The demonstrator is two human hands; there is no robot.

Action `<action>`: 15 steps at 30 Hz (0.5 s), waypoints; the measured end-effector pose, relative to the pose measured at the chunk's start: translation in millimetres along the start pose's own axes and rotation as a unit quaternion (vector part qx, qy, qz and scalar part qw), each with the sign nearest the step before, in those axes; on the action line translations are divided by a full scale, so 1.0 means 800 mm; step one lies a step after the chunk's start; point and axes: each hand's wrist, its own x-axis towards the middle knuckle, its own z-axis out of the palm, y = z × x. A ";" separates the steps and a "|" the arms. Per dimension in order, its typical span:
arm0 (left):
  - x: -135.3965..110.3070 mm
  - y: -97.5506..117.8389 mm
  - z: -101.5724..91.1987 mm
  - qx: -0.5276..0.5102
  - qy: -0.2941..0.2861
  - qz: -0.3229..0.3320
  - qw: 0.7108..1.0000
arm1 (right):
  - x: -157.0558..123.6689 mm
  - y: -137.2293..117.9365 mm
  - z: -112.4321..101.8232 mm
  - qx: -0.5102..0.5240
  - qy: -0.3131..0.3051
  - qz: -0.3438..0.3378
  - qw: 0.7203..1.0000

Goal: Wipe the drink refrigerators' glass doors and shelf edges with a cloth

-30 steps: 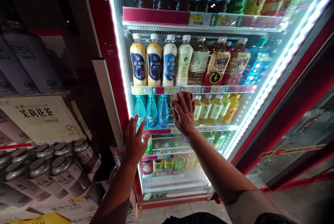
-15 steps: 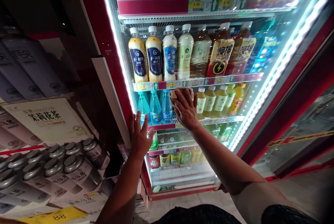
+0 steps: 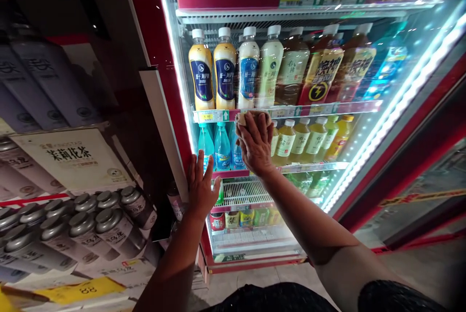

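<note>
My right hand presses a folded, light brown cloth against the cooler's glass door, its fingers over the cloth. Behind it are the front edge of a shelf and the tops of small bottles. Lower and to the left, my left hand rests with fingers spread at the door's left side, holding nothing. Blue bottles stand behind the glass, just above and right of that hand. Milk tea bottles with dark blue labels fill the left of the shelf above.
The cooler's red frame runs up the left, with a white vertical strip beside it. Grey-capped bottles crowd a display at the left, near my left forearm. A wire shelf and small packs show lower inside.
The view has shifted, so the cooler appears farther right and slightly higher. My right hand with the cloth has moved a little left across the glass. My left hand stays at the door's left side.
</note>
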 end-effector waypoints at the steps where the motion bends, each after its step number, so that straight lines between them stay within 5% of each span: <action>1: 0.000 0.000 0.000 -0.002 -0.001 -0.001 1.000 | 0.001 -0.003 0.000 0.003 -0.010 -0.003 1.000; 6: -0.002 -0.002 0.002 -0.011 0.001 0.005 1.000 | -0.001 -0.008 -0.001 0.008 -0.066 -0.041 0.997; 11: -0.003 -0.003 0.003 -0.032 0.015 0.002 0.999 | 0.005 -0.019 0.006 0.004 -0.018 -0.021 1.000; 15: -0.004 -0.006 0.004 -0.055 0.042 0.010 0.998 | 0.001 -0.025 0.012 0.024 -0.030 -0.098 0.994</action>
